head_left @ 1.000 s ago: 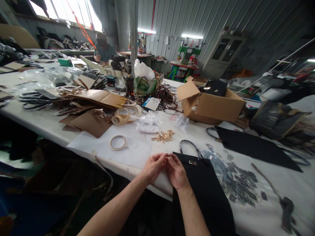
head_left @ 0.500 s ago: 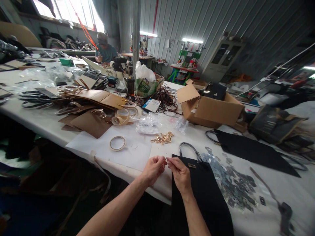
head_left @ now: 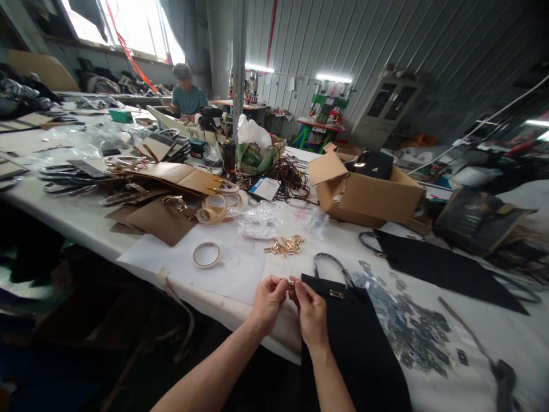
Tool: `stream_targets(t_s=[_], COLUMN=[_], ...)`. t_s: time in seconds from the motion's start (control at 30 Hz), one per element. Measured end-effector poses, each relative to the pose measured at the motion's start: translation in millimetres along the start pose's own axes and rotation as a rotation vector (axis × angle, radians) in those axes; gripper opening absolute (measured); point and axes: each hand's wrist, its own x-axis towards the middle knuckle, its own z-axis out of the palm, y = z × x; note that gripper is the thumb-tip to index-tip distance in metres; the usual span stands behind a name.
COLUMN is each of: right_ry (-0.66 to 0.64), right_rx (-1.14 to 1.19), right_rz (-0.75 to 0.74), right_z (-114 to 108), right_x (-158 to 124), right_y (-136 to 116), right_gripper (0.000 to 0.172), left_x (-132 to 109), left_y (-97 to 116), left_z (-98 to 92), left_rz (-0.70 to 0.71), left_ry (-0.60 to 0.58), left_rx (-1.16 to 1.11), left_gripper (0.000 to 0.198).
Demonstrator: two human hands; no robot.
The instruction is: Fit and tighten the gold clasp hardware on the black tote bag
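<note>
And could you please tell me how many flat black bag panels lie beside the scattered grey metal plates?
2: the near black panel, partly hidden by the right hand, and the far black panel, beyond the plates. Others could lie hidden beneath.

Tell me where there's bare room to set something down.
Likely spots: the paper left of the tape roll, and the table between the black panel and metal plates. It's crowded behind the gold pieces, with plastic packets and cords.

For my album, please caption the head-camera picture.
Left hand and right hand pinch a tiny piece near gold-coloured fittings and a black bag.
</note>
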Motion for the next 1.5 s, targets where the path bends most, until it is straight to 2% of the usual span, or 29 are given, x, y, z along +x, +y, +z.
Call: stream_targets(t_s=[0.1,0.27,0.33,0.47,0.53,0.63,0.73,0.87,0.93,1.0,1.1,1.27,1.4,1.5], right_ry=[0.009,0.005,0.027,0.109,0.12,0.087,0.072,0.075,0.128,0.158,0.072,0.017,-0.006,0.007], right_rx=[0.136,0.173,0.253,0.464,0.516,0.558,0.586,0.512,0.343,0.117,-0.108,-0.291,-0.351,-0.394], right_rz=[0.106,0.101,0.122,0.179,0.192,0.184,0.208,0.249,0.168,0.029,-0.171,-0.398,-0.444,-0.507], right_z=[-1,4,7,10,10,12,17,18,14,8,0,-9,-15,-17], right_x=[1,0,-2,-5,-6,-9,-13,-19,-22,-23,-21,-14,-14,-16], right_y=[2,0,0,8,13,18,17,9,5,2,-1,-2,0,0], right_gripper=[0.046,0.038,0.037,0.034,0.033,0.033,0.034,0.045,0.05,0.045,0.029,0.014,0.008,0.006], left_x=[0,-2,-6,-12,-13,-12,-12,-11,-10,-8,-6,-8,-10,-9], left_y=[-5,-4,-1,5,7,6,6,10,15,21,29,34,33,32], left_z=[-1.8,-0.9,1.3,2.8,1.5,-0.4,0.2,-0.4,-4.5,-11.2,-21.4,-24.0,-20.6,-21.4], left_rz=[0.052,0.14,0.139,0.093,0.116,0.111,0.131,0.217,0.241,0.26,0.272,0.311,0.317,0.264], left_ry=[0.041,0.066,0.024,-0.176,-0.212,-0.205,-0.168,-0.079,-0.058,-0.06,-0.1,-0.157,-0.183,-0.178], left_rx=[0.08,0.21,0.234,0.245,0.289,0.319,0.347,0.422,0.475,0.55,0.629,0.655,0.688,0.73], left_gripper=[0.046,0.041,0.04,0.048,0.048,0.048,0.04,0.031,0.029,0.027,0.026,0.025,0.021,0.02])
